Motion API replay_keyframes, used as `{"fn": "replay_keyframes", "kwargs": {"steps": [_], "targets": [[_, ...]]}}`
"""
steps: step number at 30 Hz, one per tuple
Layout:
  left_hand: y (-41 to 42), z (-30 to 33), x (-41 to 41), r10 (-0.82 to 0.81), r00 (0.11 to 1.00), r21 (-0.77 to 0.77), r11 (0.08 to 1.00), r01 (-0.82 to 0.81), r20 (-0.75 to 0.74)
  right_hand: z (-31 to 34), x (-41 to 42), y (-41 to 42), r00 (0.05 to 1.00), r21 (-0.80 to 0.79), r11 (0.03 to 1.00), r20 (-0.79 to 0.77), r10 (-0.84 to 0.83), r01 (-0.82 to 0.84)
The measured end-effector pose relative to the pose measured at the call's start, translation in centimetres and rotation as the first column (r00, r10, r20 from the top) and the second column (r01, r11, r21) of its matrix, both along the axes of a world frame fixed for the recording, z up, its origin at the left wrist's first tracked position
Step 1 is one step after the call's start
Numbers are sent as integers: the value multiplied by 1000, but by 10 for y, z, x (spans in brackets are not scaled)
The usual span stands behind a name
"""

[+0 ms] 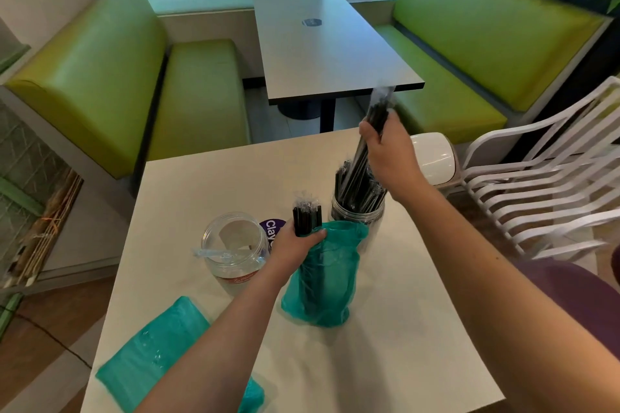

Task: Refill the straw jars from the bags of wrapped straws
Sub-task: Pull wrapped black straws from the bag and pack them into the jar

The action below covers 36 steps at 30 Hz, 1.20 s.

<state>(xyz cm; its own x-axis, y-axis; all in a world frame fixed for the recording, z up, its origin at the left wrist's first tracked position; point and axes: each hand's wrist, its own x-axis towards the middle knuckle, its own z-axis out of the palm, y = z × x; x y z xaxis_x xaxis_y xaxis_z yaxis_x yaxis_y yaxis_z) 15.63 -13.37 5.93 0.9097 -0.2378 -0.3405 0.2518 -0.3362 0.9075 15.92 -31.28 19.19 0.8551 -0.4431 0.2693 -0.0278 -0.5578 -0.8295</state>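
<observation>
right hand [389, 151] grips a bundle over the nearly full jar [357, 211]; left hand [295, 243] pinches straws [307, 216] from the green bag [322, 282] just before it; beside it, the clear jar [235, 245] sits almost empty.

- There is a single view, from a wide-angle camera worn on the person's head, looking forward and steeply down onto the pale square tabletop [208, 184].
- It sits close above the near edge of that tabletop; both bare forearms enter from the bottom of the picture and reach out over it.
- The tabletop fills the lower middle of the picture, and its near corners run out of the frame.
- Beyond its far edge the view takes in a grey rectangular table [328, 43] between two green padded benches [110, 54].
- Straight lines bow toward the picture's edges.
</observation>
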Motion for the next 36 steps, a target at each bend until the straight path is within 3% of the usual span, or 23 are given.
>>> {"fn": "replay_keyframes", "kwargs": {"steps": [6, 11, 13, 16, 18, 26, 29, 34, 36], "targets": [[1, 2, -2, 4, 1000, 14, 1000, -4, 8, -53, 2, 15, 957, -49, 999, -290, 2, -17], [2, 2, -3, -9, 1000, 1, 1000, 9, 18, -63, -3, 19, 910, -164, 983, -414, 5, -81], [3, 3, -2, -7, 1000, 5, 1000, 7, 21, -57, 0, 19, 932, -136, 989, -362, 10, -63], [3, 3, -2, -1, 1000, 6, 1000, 1, 15, -44, 4, 22, 988, -41, 998, -149, 37, -44], [3, 3, -2, 1, 1000, 7, 1000, -1, 20, -43, 6, 23, 995, -94, 994, -91, 45, -53], [5, 4, -3, -2, 1000, 5, 1000, 2, 23, -75, 6, 20, 948, -324, 924, -302, 102, -202], [6, 3, -1, 3, 1000, 13, 1000, -4, 23, -68, 6, 20, 960, -480, 847, -253, 117, -229], [5, 3, -3, -5, 1000, 7, 1000, 5, 22, -60, 2, 14, 926, -687, 651, -371, 66, -322], [5, 3, -2, -4, 1000, 5, 1000, 4, 22, -53, 2, 15, 934, -694, 656, -355, 47, -297]]}}
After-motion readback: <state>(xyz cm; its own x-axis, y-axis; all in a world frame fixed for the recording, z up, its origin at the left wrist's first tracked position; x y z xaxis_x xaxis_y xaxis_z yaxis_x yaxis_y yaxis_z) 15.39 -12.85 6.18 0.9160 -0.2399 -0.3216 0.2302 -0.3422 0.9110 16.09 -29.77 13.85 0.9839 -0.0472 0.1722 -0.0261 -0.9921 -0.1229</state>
